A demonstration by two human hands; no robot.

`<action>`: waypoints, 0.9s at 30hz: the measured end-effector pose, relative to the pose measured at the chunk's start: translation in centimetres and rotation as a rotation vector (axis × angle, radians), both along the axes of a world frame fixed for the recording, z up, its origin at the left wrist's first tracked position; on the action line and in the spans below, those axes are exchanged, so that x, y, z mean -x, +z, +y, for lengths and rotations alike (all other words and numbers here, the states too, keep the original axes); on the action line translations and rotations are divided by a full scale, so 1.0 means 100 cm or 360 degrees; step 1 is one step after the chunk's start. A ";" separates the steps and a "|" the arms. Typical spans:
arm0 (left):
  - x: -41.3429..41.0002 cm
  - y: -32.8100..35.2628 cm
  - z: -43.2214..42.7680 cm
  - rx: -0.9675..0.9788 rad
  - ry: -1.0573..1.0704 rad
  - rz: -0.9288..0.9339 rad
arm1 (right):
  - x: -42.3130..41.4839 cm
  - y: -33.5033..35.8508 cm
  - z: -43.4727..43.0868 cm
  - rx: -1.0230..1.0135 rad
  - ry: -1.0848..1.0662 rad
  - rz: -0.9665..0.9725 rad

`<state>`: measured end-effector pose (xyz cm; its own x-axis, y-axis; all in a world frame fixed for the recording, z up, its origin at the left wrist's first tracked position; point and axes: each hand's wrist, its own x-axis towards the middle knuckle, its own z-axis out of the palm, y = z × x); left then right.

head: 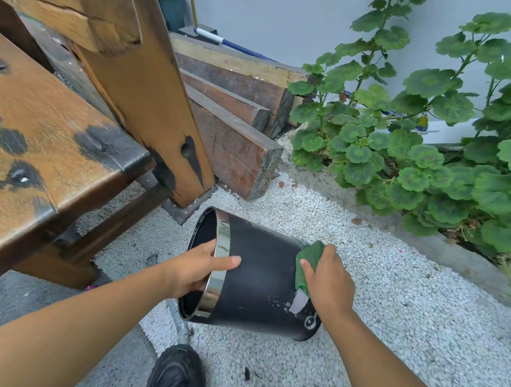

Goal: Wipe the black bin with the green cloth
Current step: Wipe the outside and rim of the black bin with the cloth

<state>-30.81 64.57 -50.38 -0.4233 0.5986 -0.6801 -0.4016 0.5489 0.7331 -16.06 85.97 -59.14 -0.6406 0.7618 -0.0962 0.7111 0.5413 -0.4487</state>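
Note:
The black bin point(261, 280) lies tipped on its side over white gravel, its open mouth with a shiny chrome band facing left. My left hand point(197, 266) grips the rim, fingers inside the mouth and thumb stretched across the outer wall. My right hand point(328, 278) presses the bunched green cloth point(308, 261) against the bin's outer wall near its base. White smudges and a torn pale label show on the wall below the cloth.
A wooden bench point(51, 139) and its thick leg point(152, 97) stand at left. Stacked timber beams point(237, 120) lie behind the bin. A leafy plant point(415, 149) fills the right. A black shoe point(177, 371) and a metal hose point(180, 326) sit below the bin.

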 end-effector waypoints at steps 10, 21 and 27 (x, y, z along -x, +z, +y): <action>-0.024 -0.003 -0.007 -0.0068 0.0072 -0.0060 | 0.001 0.017 0.014 0.0022 -0.0078 0.0155; -0.024 0.031 0.041 0.0112 0.0497 0.0357 | 0.024 0.089 -0.036 0.0386 0.0036 0.0852; -0.038 0.031 0.064 0.0018 0.0675 0.0345 | 0.030 0.089 -0.066 0.0650 0.0093 0.0895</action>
